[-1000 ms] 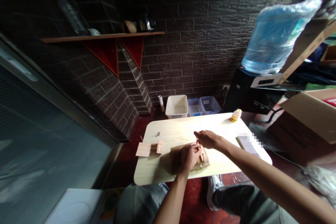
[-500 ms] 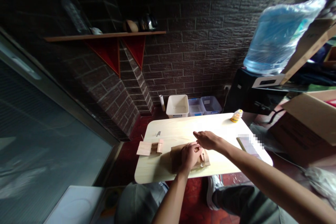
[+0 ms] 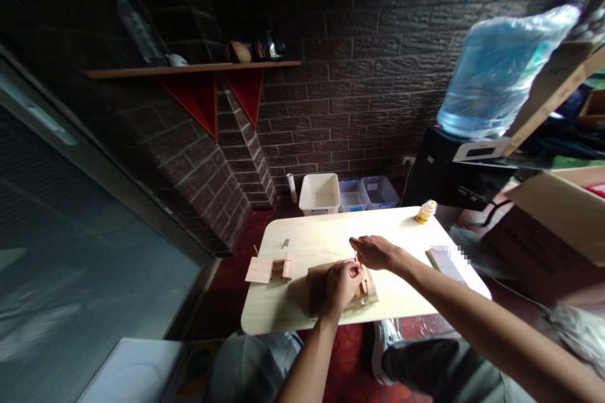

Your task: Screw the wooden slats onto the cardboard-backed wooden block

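A brown leather-like piece [image 3: 319, 286] lies near the front edge of the pale table [image 3: 302, 233]. My left hand [image 3: 343, 281] rests on it, fingers pinched together at its upper right part; what they grip is too small to name. Just above and to the right, my right hand [image 3: 373, 252] is closed with the fingers pointing left, around something thin that reaches down toward my left fingertips; I cannot make out what it is. To the left sits a light wooden piece [image 3: 259, 269] with a narrower part on its right side.
A small yellow-capped bottle [image 3: 426, 211] stands at the table's back right. A flat pale item [image 3: 447, 264] lies at the right. Small dark bits [image 3: 285, 243] lie at the back left. Bins [image 3: 320, 193] stand behind the table, and an open cardboard box [image 3: 543, 245] is at the right.
The whole view has shifted slightly. My right hand stays close above my left, and a thin thing now shows between them.
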Demonstrator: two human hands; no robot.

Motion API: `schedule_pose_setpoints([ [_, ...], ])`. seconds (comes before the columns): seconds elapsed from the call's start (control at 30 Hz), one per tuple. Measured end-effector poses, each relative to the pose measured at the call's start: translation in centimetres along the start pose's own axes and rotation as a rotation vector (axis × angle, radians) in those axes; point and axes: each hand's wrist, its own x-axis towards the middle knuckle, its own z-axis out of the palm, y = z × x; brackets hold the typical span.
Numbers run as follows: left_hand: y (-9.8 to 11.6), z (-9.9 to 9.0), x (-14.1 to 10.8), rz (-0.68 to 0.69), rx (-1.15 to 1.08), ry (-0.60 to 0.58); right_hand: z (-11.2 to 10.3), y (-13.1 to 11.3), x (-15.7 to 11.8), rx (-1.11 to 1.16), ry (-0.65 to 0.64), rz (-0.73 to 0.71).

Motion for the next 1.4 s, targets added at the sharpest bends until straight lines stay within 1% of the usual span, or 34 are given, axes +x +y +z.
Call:
schedule_pose_setpoints([
  [0.23,-1.0,0.5,0.1,0.069,0.031,-0.013,0.1,0.0,0.4,-0.003,-0.036,0.03],
  [0.4,-0.7,0.2,0.2,0.068,0.021,-0.049,-0.8,0.1,0.0,-0.019,-0.042,0.068],
  [0.47,-0.6,0.1,0.2,0.061,0.02,-0.049,-0.9,0.2,-0.3,-0.023,-0.041,0.056],
  [0.63,-0.5,0.0,0.3,0.071,0.027,-0.058,0.2,0.3,-0.3,-0.016,0.006,-0.038],
  [0.77,-0.3,-0.2,0.3,0.07,0.031,-0.084,0.7,0.3,-0.2,-0.014,-0.009,0.016],
  [0.9,0.0,-0.4,0.3,0.071,0.047,-0.077,0.2,-0.1,-0.4,-0.029,-0.03,0.042],
  [1.07,0.0,-0.1,0.2,0.057,0.045,-0.034,-1.0,-0.4,-0.1,-0.039,-0.058,0.016],
  [1.17,-0.2,0.2,0.1,0.031,0.028,-0.03,-1.6,-0.5,0.2,-0.048,-0.076,-0.003],
  [1.27,-0.3,0.3,0.2,0.004,0.028,-0.049,-1.8,-0.5,0.4,-0.056,-0.1,-0.033],
  [1.4,-0.3,0.1,0.3,0.017,0.028,-0.057,-1.7,-0.4,0.4,-0.047,-0.103,-0.051],
])
